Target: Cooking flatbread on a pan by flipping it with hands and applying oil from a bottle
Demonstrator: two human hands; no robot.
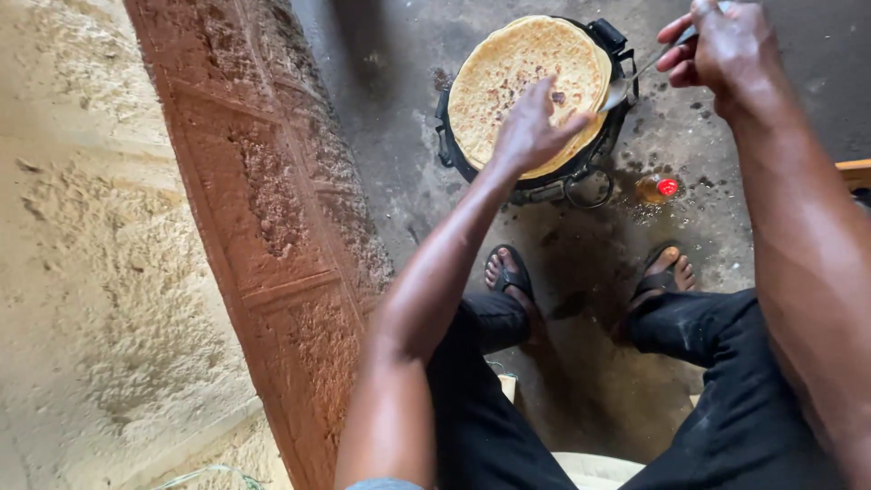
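right grip (717,45) clenched on spoon (635,77); left grip (535,127) loose, fingertips on flatbread (508,73)

Left hand (535,127) spread; right hand (726,45) apparently gripping.

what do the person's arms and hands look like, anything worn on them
Both arms are bare from the upper arm down: no long sleeves, gloves, watch or rings show. The left hand and right hand are uncovered. A pale blue-grey sleeve edge shows at the left upper arm.

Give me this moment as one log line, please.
left hand: fingers on flatbread | right hand: holds spoon at its edge | pan on floor
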